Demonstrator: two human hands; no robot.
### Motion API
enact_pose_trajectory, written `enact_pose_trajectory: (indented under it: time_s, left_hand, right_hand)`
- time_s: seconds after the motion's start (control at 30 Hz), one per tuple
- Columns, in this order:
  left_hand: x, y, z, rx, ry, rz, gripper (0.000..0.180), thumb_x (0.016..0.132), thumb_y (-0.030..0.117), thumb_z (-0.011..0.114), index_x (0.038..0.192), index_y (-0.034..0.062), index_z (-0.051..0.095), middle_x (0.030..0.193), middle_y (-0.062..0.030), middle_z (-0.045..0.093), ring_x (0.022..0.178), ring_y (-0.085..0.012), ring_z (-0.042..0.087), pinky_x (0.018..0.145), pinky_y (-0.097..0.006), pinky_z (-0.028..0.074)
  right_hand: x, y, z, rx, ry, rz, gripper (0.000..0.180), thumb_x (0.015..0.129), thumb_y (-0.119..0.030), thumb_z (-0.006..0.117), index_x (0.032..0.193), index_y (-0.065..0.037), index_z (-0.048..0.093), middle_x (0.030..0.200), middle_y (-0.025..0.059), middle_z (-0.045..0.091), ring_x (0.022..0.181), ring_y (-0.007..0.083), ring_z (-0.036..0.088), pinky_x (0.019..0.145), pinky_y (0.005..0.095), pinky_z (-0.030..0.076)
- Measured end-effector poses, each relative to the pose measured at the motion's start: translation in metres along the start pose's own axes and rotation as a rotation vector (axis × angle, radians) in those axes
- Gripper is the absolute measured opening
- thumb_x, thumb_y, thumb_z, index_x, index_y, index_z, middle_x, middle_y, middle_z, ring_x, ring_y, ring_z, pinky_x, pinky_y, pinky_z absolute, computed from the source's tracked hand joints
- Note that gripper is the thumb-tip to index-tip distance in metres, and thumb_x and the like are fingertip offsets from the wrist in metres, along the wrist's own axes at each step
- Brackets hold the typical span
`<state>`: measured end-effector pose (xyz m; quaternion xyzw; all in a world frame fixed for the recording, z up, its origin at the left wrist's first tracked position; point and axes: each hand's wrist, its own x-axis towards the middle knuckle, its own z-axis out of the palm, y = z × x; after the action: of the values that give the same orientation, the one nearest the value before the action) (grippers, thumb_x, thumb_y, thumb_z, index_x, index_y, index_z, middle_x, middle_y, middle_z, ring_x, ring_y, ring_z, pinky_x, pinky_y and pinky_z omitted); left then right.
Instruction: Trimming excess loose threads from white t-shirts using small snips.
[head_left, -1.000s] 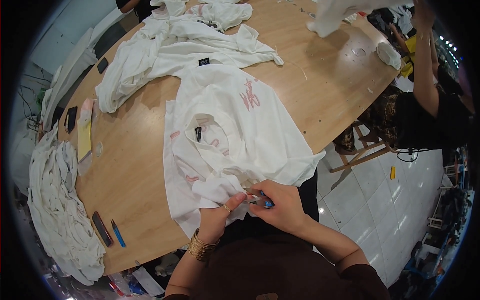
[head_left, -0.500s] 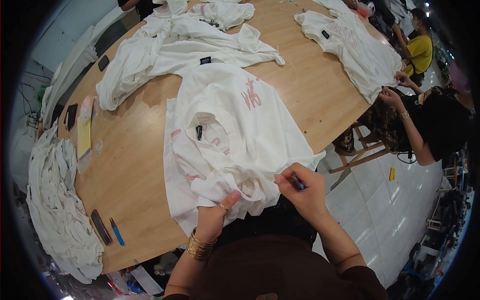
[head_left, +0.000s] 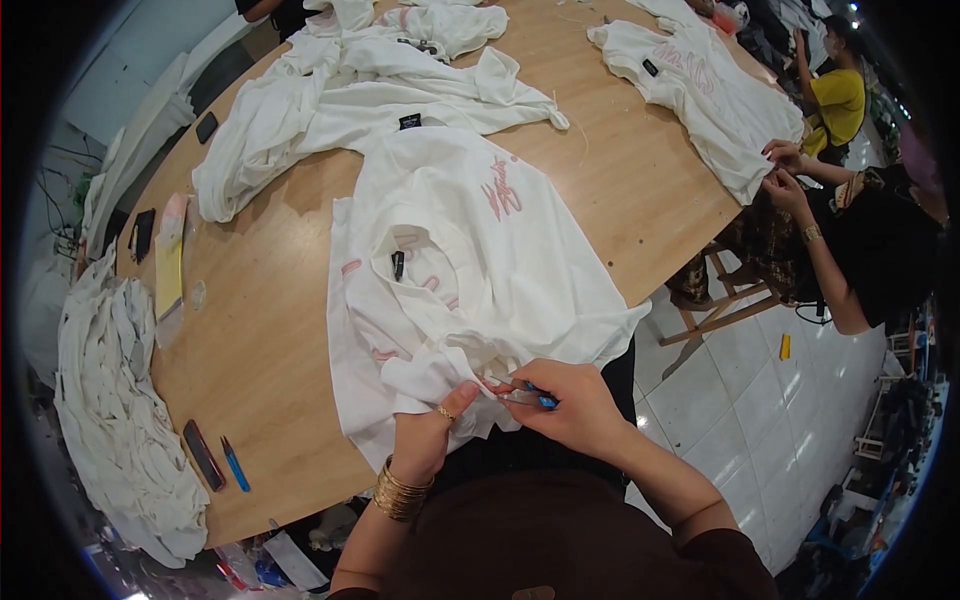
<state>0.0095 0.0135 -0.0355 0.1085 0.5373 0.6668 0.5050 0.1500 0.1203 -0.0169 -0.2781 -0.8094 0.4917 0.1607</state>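
Observation:
A white shirt (head_left: 550, 265) with pink embroidery lies in front of me, its near end bunched at the table's edge. My left hand (head_left: 425, 430), closed, pinches a fold of its fabric between thumb and fingers. Gold bangles circle that wrist. In my right hand (head_left: 585, 412) is a small pair of blue-handled thread snips (head_left: 540, 397). Their metal blades point left and reach the pinched fold, close to my left thumb. Whether the blades touch the cloth I cannot tell. The shirt's neck opening, with a dark label, faces up beyond my hands.
More white shirts (head_left: 300, 120) lie across the far table (head_left: 270, 310). A heap of white garments (head_left: 125, 420) hangs at the left edge, beside a dark flat case (head_left: 204, 455) and a slim blue tool (head_left: 234, 464). At right, a seated co-worker (head_left: 870, 235) handles another white shirt (head_left: 700, 110).
My right hand has moved left and down with the snips, bringing the blades to the fold. The left hand stays where it was. The co-worker's hands at right shifted slightly.

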Motion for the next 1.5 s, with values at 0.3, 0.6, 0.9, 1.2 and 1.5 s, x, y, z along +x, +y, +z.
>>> enact_pose_trajectory:
  time_s: [0.3, 0.6, 0.9, 1.2, 1.5]
  left_hand:
    - [0.001, 0.001, -0.003, 0.006, -0.053, -0.023, 0.030, 0.078, 0.003, 0.060, 0.106, 0.0005, 0.047, 0.093, -0.0078, 0.058, 0.088, -0.0176, 0.055, 0.082, -0.030, 0.042]
    - [0.004, -0.002, -0.008, -0.007, -0.111, -0.003, 0.031, 0.079, 0.002, 0.059, 0.108, -0.0014, 0.048, 0.096, -0.0082, 0.059, 0.089, -0.0174, 0.056, 0.083, -0.030, 0.042]
    - [0.000, 0.004, -0.005, 0.277, -0.193, 0.020, 0.032, 0.074, 0.004, 0.066, 0.103, -0.0006, 0.053, 0.094, -0.0047, 0.059, 0.086, -0.0134, 0.055, 0.078, -0.027, 0.044]
    - [0.004, -0.009, -0.019, 0.262, -0.144, 0.009, 0.030, 0.074, 0.003, 0.066, 0.101, -0.0010, 0.056, 0.092, -0.0050, 0.060, 0.084, -0.0132, 0.056, 0.075, -0.026, 0.045]
    - [0.005, -0.009, -0.016, 0.205, -0.170, -0.001, 0.027, 0.074, 0.003, 0.064, 0.100, -0.0002, 0.057, 0.092, -0.0052, 0.060, 0.083, -0.0139, 0.056, 0.075, -0.026, 0.045]
  right_hand:
    - [-0.001, -0.003, -0.002, -0.007, 0.112, 0.006, 0.024, 0.063, -0.009, 0.068, 0.084, -0.004, 0.056, 0.070, 0.0065, 0.057, 0.058, 0.0207, 0.057, 0.053, 0.0276, 0.045]
    - [-0.001, 0.009, 0.004, -0.032, -0.031, -0.055, 0.023, 0.066, -0.013, 0.068, 0.084, -0.005, 0.056, 0.069, 0.0068, 0.057, 0.058, 0.0237, 0.056, 0.053, 0.0293, 0.045]
    - [-0.006, 0.012, 0.011, -0.088, 0.062, -0.149, 0.026, 0.061, -0.006, 0.069, 0.080, -0.006, 0.051, 0.064, 0.0053, 0.052, 0.055, 0.0226, 0.054, 0.049, 0.0305, 0.042]
    - [-0.005, 0.008, -0.002, 0.170, -0.149, 0.018, 0.023, 0.069, -0.013, 0.070, 0.084, -0.006, 0.053, 0.061, 0.0045, 0.049, 0.053, 0.0140, 0.048, 0.050, 0.0242, 0.039]
    - [-0.005, 0.009, 0.004, 0.220, -0.076, 0.155, 0.016, 0.072, -0.010, 0.069, 0.080, -0.005, 0.057, 0.062, -0.0036, 0.049, 0.056, 0.0026, 0.039, 0.052, 0.0179, 0.034]
